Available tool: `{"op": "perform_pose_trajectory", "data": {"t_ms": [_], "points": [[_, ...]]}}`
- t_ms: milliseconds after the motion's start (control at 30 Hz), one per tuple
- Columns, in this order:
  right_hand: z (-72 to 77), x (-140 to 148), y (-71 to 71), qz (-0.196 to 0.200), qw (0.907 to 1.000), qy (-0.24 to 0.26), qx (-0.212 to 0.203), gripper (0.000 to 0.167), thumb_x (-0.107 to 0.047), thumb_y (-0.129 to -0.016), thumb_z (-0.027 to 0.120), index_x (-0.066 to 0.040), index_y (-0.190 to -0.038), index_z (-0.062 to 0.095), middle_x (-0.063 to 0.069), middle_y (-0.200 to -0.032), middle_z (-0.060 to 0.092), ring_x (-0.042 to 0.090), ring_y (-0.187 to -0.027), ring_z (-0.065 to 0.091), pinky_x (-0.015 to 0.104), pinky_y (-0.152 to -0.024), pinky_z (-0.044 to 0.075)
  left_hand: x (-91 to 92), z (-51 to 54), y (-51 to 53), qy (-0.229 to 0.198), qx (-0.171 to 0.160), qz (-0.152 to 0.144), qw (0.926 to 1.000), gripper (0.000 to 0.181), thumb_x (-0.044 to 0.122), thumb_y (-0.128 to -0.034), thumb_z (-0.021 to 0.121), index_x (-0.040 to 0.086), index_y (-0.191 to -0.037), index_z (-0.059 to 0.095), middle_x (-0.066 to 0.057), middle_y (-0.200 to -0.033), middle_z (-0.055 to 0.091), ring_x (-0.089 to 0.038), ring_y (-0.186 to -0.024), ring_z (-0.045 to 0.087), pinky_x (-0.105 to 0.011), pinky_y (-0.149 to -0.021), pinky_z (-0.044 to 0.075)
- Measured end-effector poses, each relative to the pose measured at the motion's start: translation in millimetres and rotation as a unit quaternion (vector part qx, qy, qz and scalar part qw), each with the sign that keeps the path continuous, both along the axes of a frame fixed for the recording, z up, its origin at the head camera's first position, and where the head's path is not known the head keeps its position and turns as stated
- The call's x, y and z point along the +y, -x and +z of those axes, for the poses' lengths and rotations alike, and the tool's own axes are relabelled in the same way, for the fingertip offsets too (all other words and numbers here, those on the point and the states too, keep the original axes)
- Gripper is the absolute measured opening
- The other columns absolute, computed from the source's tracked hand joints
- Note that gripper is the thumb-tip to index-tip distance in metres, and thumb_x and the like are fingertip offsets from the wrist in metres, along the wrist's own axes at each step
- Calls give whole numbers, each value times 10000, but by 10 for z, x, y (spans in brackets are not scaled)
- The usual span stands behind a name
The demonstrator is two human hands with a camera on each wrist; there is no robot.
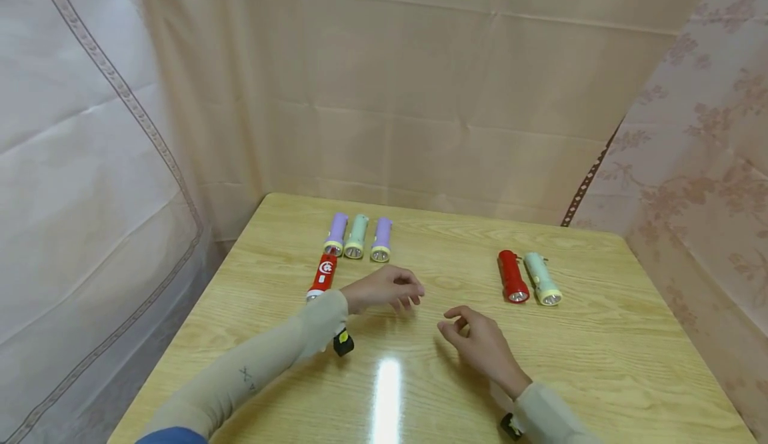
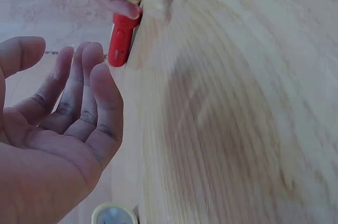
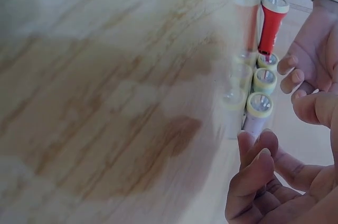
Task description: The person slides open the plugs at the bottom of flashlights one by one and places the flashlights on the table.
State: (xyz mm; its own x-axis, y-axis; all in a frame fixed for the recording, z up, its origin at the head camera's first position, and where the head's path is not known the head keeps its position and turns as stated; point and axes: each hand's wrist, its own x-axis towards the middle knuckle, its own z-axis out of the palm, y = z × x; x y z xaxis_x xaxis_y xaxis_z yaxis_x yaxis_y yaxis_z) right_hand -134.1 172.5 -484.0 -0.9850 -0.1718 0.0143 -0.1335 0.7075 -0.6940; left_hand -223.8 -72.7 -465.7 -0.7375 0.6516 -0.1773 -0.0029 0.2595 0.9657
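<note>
My left hand (image 1: pixel 387 289) hovers over the middle of the table, fingers loosely bent and holding nothing. Behind its wrist lies a red flashlight with a white rim (image 1: pixel 324 273), partly hidden by the sleeve. Farther back lie a purple flashlight (image 1: pixel 337 234), a pale green one (image 1: pixel 357 236) and another purple one (image 1: pixel 381 239), side by side. My right hand (image 1: pixel 480 341) is held above the table nearer the front, fingers relaxed with nothing between them. Beyond it lie a plain red flashlight (image 1: pixel 513 276) and a pale green flashlight (image 1: pixel 543 279). Both hands also show in the left wrist view.
The wooden table (image 1: pixel 600 351) carries all the flashlights. A beige cloth (image 1: pixel 384 84) hangs behind it, with a white curtain (image 1: pixel 78 164) on the left and a flowered one (image 1: pixel 708 164) on the right. A light reflection shows near the front.
</note>
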Motion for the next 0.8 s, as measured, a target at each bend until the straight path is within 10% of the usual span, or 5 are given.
{"op": "perform_pose_trajectory", "data": {"t_ms": [800], "points": [[24, -372, 112, 428, 9988, 225, -108, 274, -331, -973, 734, -112, -1137, 724, -61, -829, 662, 94, -663, 562, 273, -572, 472, -689, 124, 139, 11, 18, 974, 9952, 408, 305, -1059, 608, -36, -1281, 636, -129, -1131, 700, -298, -1004, 680, -479, -903, 566]]}}
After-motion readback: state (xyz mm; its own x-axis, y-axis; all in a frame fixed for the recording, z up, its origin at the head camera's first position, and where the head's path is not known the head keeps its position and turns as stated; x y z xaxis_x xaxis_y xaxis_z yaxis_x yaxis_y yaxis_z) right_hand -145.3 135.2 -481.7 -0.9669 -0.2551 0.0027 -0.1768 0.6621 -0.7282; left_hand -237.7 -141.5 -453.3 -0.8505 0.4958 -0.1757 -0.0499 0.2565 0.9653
